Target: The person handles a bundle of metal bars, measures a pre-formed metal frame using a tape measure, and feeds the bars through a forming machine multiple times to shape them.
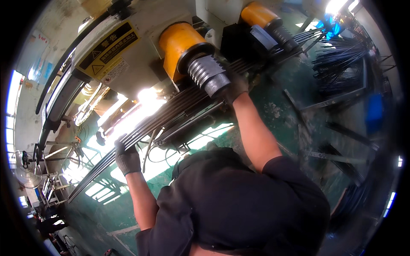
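Note:
A bundle of long thin metal rods (171, 106) runs slantwise from the lower left up to the upper right, along the front of a machine. My left hand (127, 157), in a grey work glove, is closed round the rods left of the middle. My right hand (237, 88), in a dark glove, reaches to the rods beside the ribbed metal cylinder (208, 73). Its fingers are dark, blurred and partly hidden, so their grip does not show. The cylinder sticks out of an orange housing (181, 42) just above the rods.
A second orange housing (259, 15) stands farther right. A black-and-yellow warning label (109, 49) marks the machine's side, near a curved black hose (53, 70). Many dark rods (341, 59) are piled at the far right, near a blue container (375, 113). The floor (273, 113) is green.

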Demonstrator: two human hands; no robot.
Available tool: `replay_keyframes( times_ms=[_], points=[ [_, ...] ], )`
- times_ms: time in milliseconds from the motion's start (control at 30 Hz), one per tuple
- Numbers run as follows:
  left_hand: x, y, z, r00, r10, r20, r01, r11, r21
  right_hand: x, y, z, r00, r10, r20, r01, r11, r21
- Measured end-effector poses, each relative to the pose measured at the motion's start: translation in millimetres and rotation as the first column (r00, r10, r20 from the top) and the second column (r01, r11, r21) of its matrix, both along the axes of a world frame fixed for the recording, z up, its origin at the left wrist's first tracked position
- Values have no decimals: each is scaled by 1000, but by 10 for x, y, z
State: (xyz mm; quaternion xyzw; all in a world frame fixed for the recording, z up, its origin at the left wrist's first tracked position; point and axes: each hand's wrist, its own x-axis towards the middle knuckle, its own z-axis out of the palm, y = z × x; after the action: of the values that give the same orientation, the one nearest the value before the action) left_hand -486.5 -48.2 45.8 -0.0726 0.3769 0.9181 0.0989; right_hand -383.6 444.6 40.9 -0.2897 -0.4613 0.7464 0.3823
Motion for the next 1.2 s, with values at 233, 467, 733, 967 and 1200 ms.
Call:
replay_keyframes(
  times_ms=[233,467,733,967,1200],
  points=[
    [102,244,37,994,-110,-28,112,989,93,197,748,365,994,-106,-3,101,949,-298],
    [9,-223,160,989,102,103,-116,983,145,146,349,703,970,-216,111,241,916,-322],
    [267,458,145,996,-56,-75,57,998,11,110,-207,853,999,52,11,-42,897,-439],
    [405,639,415,994,-112,19,105,969,222,99,969,-631,773,87,-629,-537,619,-574],
    [378,-841,520,937,323,136,-343,923,173,-127,-270,1232,332,-655,679,-883,38,468]
  ],
)
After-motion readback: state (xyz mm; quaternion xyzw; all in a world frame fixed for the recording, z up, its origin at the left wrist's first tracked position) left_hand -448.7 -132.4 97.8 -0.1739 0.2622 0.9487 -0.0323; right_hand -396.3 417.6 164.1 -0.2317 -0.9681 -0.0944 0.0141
